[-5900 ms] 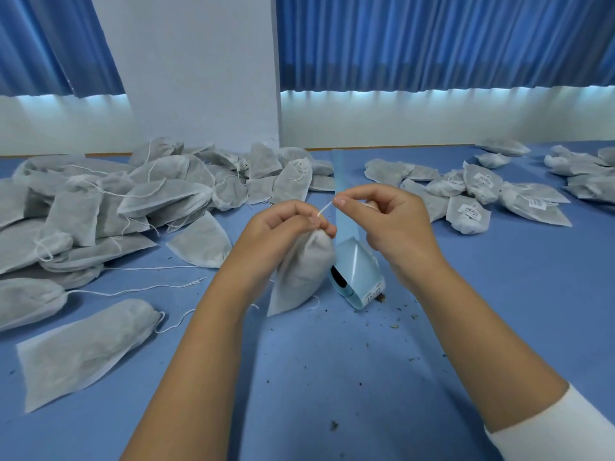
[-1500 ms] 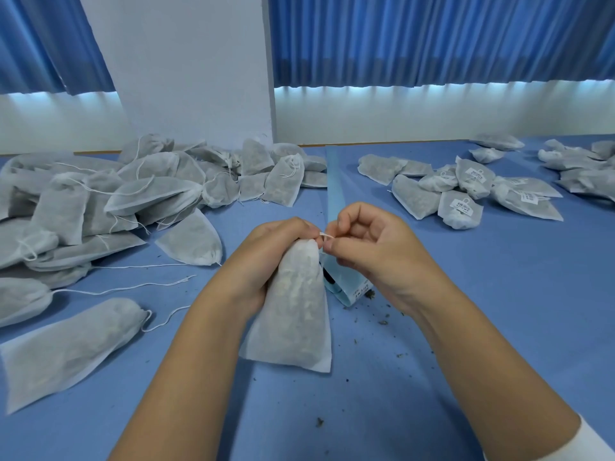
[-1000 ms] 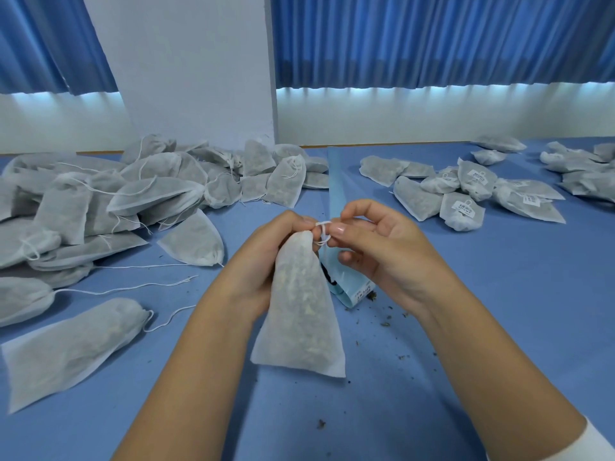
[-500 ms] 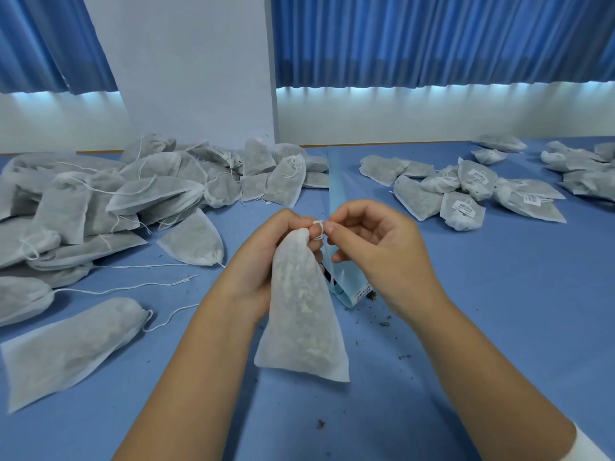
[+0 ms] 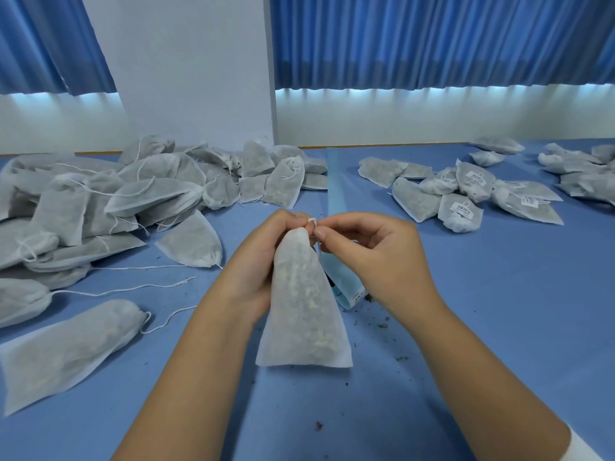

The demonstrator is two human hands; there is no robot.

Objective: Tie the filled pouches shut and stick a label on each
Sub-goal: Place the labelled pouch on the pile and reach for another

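Head view, frame centre: left hand grips the neck of the hanging pouch, fingers curled; right hand pinches its drawstring just beside, forearm angled from lower right

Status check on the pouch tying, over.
Left hand grips the pouch neck. Right hand pinches the drawstring at its top. No label showing yet. Nothing in the way.

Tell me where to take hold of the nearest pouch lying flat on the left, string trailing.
Grip the nearest pouch at its gathered neck, coming from above at its right end. The neck is bunched narrow there, while the body lies wide, flat and floppy on the table; the string trails free beside it.
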